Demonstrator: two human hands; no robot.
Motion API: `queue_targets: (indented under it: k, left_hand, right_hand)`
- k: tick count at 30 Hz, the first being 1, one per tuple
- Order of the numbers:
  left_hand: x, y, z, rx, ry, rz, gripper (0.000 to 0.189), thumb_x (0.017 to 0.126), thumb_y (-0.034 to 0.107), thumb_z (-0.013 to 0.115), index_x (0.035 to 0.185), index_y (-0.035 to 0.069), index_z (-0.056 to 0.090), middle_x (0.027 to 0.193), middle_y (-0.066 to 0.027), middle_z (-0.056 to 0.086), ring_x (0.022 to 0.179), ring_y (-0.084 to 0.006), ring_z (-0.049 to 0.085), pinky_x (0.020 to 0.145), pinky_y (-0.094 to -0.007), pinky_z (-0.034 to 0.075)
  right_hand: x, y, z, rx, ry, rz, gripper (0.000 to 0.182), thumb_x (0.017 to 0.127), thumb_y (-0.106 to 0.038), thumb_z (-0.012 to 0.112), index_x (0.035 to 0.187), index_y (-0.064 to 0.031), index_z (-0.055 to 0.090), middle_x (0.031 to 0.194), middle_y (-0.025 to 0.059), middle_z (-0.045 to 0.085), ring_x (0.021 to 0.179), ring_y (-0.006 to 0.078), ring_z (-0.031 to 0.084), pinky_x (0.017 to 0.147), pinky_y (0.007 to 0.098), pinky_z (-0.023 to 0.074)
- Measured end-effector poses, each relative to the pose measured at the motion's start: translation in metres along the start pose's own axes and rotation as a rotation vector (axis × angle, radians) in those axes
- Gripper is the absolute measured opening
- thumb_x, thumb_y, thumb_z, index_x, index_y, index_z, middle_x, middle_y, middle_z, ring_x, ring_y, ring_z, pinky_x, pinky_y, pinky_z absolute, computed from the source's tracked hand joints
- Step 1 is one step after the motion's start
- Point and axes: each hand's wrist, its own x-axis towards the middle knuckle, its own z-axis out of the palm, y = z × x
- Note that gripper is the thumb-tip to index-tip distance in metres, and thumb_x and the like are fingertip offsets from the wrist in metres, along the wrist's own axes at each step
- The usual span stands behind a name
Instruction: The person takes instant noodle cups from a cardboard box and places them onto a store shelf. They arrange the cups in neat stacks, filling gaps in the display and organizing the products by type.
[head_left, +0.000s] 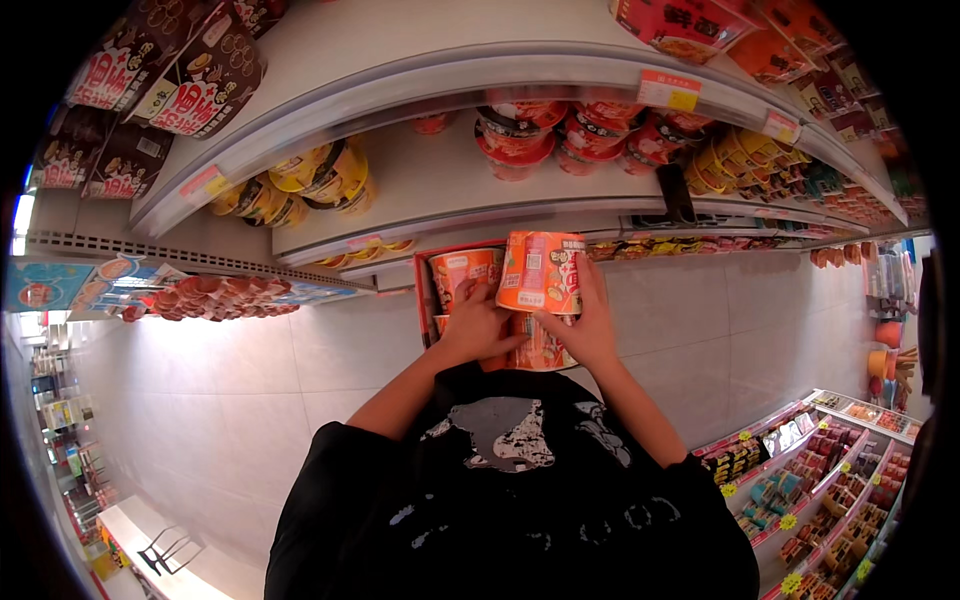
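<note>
An orange paper instant-noodle cup (534, 271) is held up by my right hand (594, 319), its fingers along the right side and the thumb near the bottom edge. Under it sits a red-edged carton (421, 289) with more orange cups inside. My left hand (474, 330) reaches over the carton, fingers apart, beside the upper-left noodle cup (457, 274). Its thumb points toward the lower-right noodle cup (538, 343). The hands partly cover the carton's contents.
A shelf (420, 169) ahead carries red noodle tubs (517, 139) and yellow noodle tubs (322, 176). Above, a shelf edge (480, 71) juts out, with dark noodle cups (202, 79) at left. Tiled floor (217, 367) surrounds the carton. A stocked display rack (817, 480) stands at lower right.
</note>
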Motion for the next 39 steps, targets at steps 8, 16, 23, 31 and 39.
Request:
queue_targets:
  k: [8, 16, 23, 31, 39]
  left_hand:
    - [-0.002, 0.003, -0.006, -0.071, 0.052, 0.034, 0.048, 0.081, 0.047, 0.07, 0.113, 0.012, 0.073, 0.111, -0.0075, 0.073, 0.116, -0.0287, 0.058, 0.108, -0.0535, 0.033]
    - [-0.008, 0.005, 0.004, -0.022, 0.135, 0.041, 0.032, 0.082, 0.037, 0.069, 0.099, 0.011, 0.075, 0.095, -0.0036, 0.074, 0.104, -0.0227, 0.059, 0.104, -0.0472, 0.036]
    - [-0.022, -0.005, 0.009, -0.288, 0.226, 0.042, 0.022, 0.082, 0.017, 0.072, 0.102, 0.008, 0.073, 0.101, -0.0071, 0.073, 0.099, -0.0279, 0.066, 0.087, -0.0404, 0.052]
    - [-0.026, -0.008, 0.01, -0.278, 0.319, -0.126, 0.031, 0.082, 0.014, 0.071, 0.112, 0.007, 0.069, 0.107, -0.0105, 0.068, 0.101, -0.0297, 0.065, 0.085, -0.0415, 0.052]
    - [-0.028, -0.01, 0.017, -0.168, 0.306, -0.08, 0.027, 0.082, 0.016, 0.071, 0.109, 0.011, 0.07, 0.099, -0.0052, 0.063, 0.096, -0.0271, 0.059, 0.086, -0.0433, 0.047]
  right_hand:
    - [-0.004, -0.015, -0.011, 0.001, -0.081, 0.069, 0.105, 0.074, -0.037, 0.085, 0.157, -0.0043, 0.028, 0.155, 0.0289, 0.034, 0.141, 0.0437, 0.04, 0.112, 0.0449, 0.0393]
    - [0.005, -0.009, -0.001, -0.022, -0.111, 0.134, 0.105, 0.075, -0.042, 0.082, 0.158, -0.0059, 0.027, 0.157, 0.028, 0.032, 0.143, 0.0435, 0.037, 0.111, 0.0445, 0.0404]
    - [-0.001, 0.028, 0.02, -0.366, -0.124, 0.106, 0.088, 0.079, -0.046, 0.077, 0.15, -0.0053, 0.042, 0.147, 0.0244, 0.044, 0.129, 0.044, 0.045, 0.107, 0.0518, 0.0396]
    - [-0.002, 0.034, 0.051, -0.687, 0.016, -0.316, 0.073, 0.079, -0.045, 0.075, 0.145, -0.0218, 0.051, 0.148, 0.0207, 0.042, 0.133, 0.0437, 0.041, 0.107, 0.0581, 0.036]
    - [-0.01, 0.037, 0.05, -0.498, -0.102, -0.205, 0.082, 0.071, -0.039, 0.081, 0.144, -0.0201, 0.05, 0.151, 0.0189, 0.036, 0.134, 0.0466, 0.038, 0.106, 0.058, 0.0393]
